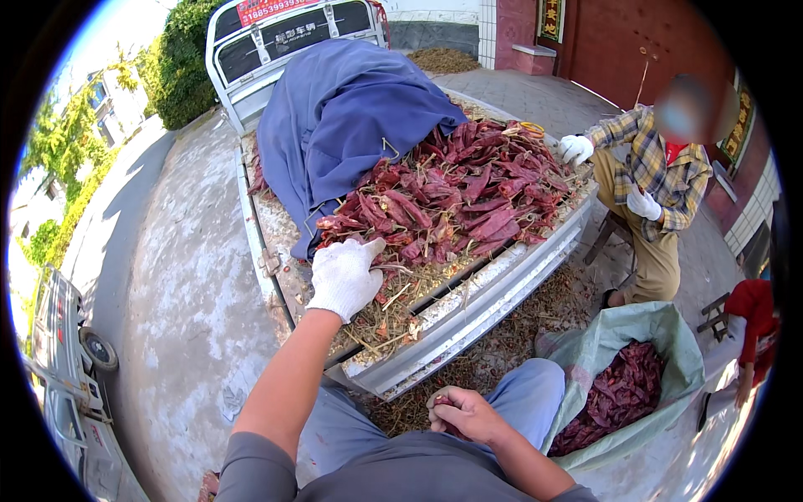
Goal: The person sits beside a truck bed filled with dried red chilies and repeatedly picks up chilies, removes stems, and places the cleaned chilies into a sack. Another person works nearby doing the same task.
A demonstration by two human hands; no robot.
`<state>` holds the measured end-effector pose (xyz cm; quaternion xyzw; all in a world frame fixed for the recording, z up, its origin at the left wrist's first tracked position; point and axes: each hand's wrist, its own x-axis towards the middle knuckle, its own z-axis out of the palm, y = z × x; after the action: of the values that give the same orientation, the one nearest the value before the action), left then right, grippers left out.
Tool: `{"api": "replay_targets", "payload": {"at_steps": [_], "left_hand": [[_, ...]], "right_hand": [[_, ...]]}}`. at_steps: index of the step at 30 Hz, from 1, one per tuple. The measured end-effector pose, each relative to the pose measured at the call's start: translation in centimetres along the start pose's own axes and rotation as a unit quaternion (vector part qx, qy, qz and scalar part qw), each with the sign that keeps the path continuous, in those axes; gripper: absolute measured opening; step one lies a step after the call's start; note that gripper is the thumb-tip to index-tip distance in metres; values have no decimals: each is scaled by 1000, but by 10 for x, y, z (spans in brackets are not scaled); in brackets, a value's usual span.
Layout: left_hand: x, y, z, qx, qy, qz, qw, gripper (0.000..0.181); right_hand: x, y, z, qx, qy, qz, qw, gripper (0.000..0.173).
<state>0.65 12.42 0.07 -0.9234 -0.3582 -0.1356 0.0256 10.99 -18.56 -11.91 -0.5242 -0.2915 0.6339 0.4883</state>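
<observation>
A heap of dried red chili peppers lies on a small truck's flat bed, partly under a blue cloth. My left hand, in a white knitted glove, reaches onto the heap's near left edge. Its fingertips are hidden, so whether it grips a pepper cannot be told. Close to my lap, my bare right hand holds a dried red chili pepper, mostly covered by the fingers. On my right stands an open pale green woven sack, with dried chili peppers inside.
Across the bed's right corner sits a person in white gloves, one hand at the bed. Another person in red is at the far right. The bed's metal edge runs before my knees. Stems and debris litter the ground below.
</observation>
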Motion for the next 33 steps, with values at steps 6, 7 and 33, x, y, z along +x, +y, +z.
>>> {"api": "replay_targets", "payload": {"at_steps": [6,7,33], "left_hand": [[0,-11,14,-42,18,-20,999,31],[-1,-11,14,-41,32,-1,999,31],[-105,7,-3,-731,42,-188,655,33]], "right_hand": [[-4,0,2,-9,4,4,1000,20],[-4,4,-1,-10,7,1,1000,20],[27,-42,19,37,85,-91,992,24]]}}
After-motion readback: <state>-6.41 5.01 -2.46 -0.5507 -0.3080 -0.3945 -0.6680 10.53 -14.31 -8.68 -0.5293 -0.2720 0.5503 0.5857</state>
